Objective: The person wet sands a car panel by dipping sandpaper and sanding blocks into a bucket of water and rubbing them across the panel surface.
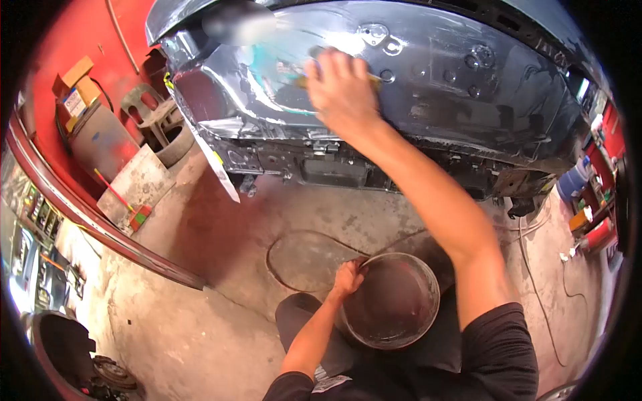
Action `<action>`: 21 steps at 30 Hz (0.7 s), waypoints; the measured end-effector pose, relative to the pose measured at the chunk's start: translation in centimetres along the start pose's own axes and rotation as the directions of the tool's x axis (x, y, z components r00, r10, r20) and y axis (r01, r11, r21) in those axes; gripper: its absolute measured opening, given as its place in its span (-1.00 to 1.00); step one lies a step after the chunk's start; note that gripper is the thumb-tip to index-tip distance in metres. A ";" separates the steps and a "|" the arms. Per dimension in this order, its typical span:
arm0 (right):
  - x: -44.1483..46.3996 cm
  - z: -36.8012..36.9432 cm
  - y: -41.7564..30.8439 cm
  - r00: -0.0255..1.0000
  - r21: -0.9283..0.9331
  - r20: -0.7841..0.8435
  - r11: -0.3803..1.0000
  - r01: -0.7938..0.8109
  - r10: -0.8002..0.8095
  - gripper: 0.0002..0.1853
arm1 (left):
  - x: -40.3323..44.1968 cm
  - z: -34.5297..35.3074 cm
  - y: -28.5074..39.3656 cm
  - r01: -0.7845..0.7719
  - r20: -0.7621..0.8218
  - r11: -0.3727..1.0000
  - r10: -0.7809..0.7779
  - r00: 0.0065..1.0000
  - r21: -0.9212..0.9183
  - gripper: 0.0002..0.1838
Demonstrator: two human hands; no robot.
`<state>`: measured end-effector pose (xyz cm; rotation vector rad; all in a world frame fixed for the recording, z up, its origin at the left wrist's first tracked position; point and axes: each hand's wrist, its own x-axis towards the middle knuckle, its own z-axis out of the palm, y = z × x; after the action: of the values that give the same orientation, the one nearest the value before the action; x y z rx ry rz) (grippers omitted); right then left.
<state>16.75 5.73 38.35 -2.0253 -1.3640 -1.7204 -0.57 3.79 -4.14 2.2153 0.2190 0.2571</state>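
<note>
A dark grey car body panel [428, 107] spans the top of the view, wet and shiny, with a teal and pale patch at its upper left. My right hand [342, 90] presses on the panel beside that patch, fingers over a thin yellowish pad [302, 82] whose edges show on both sides of the hand. Below, between my knees, is a round dark bucket [390, 301]. My left hand [349, 275] is closed round its left rim.
A hose [269, 257] loops on the concrete floor. To the left are a plastic stool [150, 110], a tire [177, 148], boxes [85, 88] and a red-green broom [140, 216]. A blue container [574, 180] stands at right, near cables.
</note>
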 end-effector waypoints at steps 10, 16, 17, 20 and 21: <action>-1.9 0.1 -0.2 0.992 0.065 -0.101 0.995 -0.074 0.081 -0.61 | 0.0 0.7 -0.5 0.059 0.019 0.996 -0.060 0.998 0.065 -0.64; 3.9 0.7 0.1 0.997 0.025 -0.039 0.997 -0.073 0.074 -0.65 | -0.5 0.2 0.5 0.070 -0.005 0.997 -0.070 0.998 0.042 -0.65; 2.1 -0.3 0.7 0.997 0.037 -0.042 0.997 -0.065 0.066 -0.64 | -0.4 0.1 0.4 0.045 -0.011 0.998 -0.044 0.999 0.049 -0.65; -0.5 0.1 0.9 0.998 -0.049 -0.052 0.998 -0.038 0.036 -0.63 | -0.4 0.6 0.1 0.006 -0.023 0.998 -0.005 1.000 0.057 -0.66; -0.4 0.2 0.6 0.997 -0.082 -0.067 0.996 -0.036 0.030 -0.63 | -0.4 0.6 0.0 0.017 -0.017 0.997 -0.016 1.000 0.072 -0.66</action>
<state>17.40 5.28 38.18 -2.0026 -1.2523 -1.8405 -0.83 3.24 -4.49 2.2828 0.2586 0.2617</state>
